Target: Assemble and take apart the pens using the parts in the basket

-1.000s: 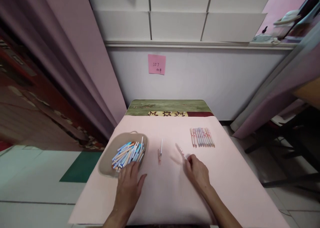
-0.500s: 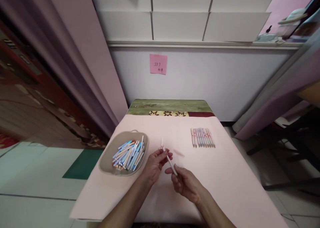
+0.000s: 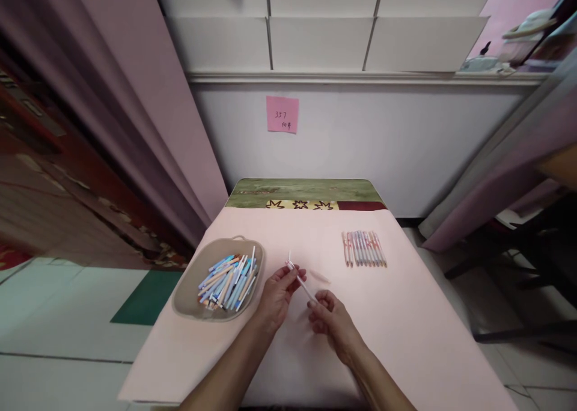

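Between my two hands is a slim whitish pen [image 3: 305,288], slanting down to the right. My left hand [image 3: 280,291] pinches its upper end with thumb and fingers. A thin white tip [image 3: 290,256] sticks up beyond these fingers; whether it belongs to the pen or is a separate piece I cannot tell. At the lower end, the fingertips of my right hand [image 3: 331,319] are closed on the pen. A pale, clear-looking pen part [image 3: 319,276] lies on the pink table cover just beyond my hands.
To the left stands a beige basin [image 3: 184,291] holding many loose pens and pen parts [image 3: 232,282]. A row of several slim pens [image 3: 363,249] lies side by side at the right. The pink cover [image 3: 406,339] spreads over the table, against a wall with a pink note [image 3: 282,115].
My right hand's grip has shifted to the pen's lower end, with the fingers now pinched together there. My left hand keeps its pinch. The view has shifted slightly.
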Demonstrator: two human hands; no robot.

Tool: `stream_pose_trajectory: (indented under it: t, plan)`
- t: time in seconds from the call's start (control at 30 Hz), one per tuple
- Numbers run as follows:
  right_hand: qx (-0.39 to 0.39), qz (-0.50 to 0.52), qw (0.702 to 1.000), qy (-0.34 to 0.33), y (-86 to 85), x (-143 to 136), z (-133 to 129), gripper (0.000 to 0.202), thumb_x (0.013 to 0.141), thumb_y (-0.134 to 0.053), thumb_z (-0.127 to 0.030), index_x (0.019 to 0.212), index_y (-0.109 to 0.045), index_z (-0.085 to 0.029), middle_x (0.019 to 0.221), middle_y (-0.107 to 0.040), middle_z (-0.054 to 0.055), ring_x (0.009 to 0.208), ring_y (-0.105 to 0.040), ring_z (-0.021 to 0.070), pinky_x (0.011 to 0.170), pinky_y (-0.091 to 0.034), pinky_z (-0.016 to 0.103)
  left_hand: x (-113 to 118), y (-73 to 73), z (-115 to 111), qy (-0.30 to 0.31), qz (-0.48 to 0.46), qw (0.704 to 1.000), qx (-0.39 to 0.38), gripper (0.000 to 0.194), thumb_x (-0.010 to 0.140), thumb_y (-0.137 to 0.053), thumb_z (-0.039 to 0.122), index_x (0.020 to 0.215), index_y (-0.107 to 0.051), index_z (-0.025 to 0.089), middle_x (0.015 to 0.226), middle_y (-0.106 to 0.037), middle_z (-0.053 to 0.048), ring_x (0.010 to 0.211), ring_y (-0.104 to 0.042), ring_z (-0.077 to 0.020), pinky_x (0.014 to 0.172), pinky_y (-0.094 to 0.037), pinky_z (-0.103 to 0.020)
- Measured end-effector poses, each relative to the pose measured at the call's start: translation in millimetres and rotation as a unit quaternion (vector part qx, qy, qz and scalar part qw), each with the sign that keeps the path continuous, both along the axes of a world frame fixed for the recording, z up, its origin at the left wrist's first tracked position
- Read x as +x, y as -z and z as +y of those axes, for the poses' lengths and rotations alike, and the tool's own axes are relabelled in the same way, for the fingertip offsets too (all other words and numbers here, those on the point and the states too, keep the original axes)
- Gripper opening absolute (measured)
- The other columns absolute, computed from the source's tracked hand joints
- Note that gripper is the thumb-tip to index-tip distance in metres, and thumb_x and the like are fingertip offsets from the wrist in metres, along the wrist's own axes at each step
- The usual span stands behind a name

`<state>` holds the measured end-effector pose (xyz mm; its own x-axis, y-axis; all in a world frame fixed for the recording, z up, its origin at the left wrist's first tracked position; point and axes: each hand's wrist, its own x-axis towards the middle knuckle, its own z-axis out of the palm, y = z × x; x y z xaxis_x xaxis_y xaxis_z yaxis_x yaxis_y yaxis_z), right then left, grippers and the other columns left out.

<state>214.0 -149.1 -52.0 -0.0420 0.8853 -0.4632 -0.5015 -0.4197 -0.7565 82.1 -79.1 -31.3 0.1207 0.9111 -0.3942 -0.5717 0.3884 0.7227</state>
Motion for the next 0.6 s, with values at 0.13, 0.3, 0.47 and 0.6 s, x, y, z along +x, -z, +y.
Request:
stream_pose_trajectory:
  t: [0.13, 0.3, 0.47, 0.6]
  plan:
    - [-0.031, -0.004, 0.999, -0.040, 5.1, -0.6, 1.5, 0.049, 0.076, -0.059, -0.064, 0.080, -0.059, -0.015, 0.053, -0.052, -0.004, 0.038, -0.040, 0.0059, 0.038, -0.023, 0.019, 1.2, -1.8, 1.2, -0.001, 0.002, 1.000, -0.005, 0.025, 0.063, -0.081, 0.019, 0.085, -0.069, 0.011, 0.085, -0.072, -0.010, 0.080, -0.068, -0.0173, 0.080, -0.054, -0.029]
    - [0.044, -0.066, 0.997, 0.021, 11.9, -2.3, 3.3, 0.043, 0.059, -0.082, -0.044, 0.073, -0.050, -0.018, 0.057, -0.051, -0.006, 0.049, -0.047, 0.0077, 0.046, -0.035, 0.019, 0.3, -3.6, 1.1, -0.009, -0.001, 1.000, -0.016, 0.024, 0.064, -0.080, 0.018, 0.084, -0.068, 0.012, 0.084, -0.072, -0.010, 0.078, -0.068, -0.0171, 0.076, -0.054, -0.029]
    - [0.032, -0.085, 0.996, 0.008, 7.2, -1.5, 1.5, 0.045, 0.070, -0.070, -0.057, 0.085, -0.055, -0.018, 0.055, -0.049, -0.006, 0.044, -0.045, 0.0082, 0.041, -0.035, 0.019, 1.5, -3.2, 1.2, -0.021, -0.005, 1.000, -0.023, 0.024, 0.065, -0.079, 0.018, 0.085, -0.067, 0.013, 0.085, -0.073, -0.009, 0.078, -0.068, -0.0162, 0.077, -0.054, -0.030]
    - [-0.029, -0.043, 0.998, -0.043, 6.9, 0.7, 1.2, 0.053, 0.078, -0.053, -0.066, 0.079, -0.059, -0.014, 0.050, -0.048, -0.004, 0.036, -0.038, 0.0060, 0.035, -0.024, 0.019, 1.1, -3.1, 0.9, -0.012, -0.006, 1.000, -0.022, 0.026, 0.064, -0.080, 0.018, 0.086, -0.067, 0.013, 0.085, -0.073, -0.010, 0.078, -0.068, -0.0169, 0.077, -0.054, -0.030]
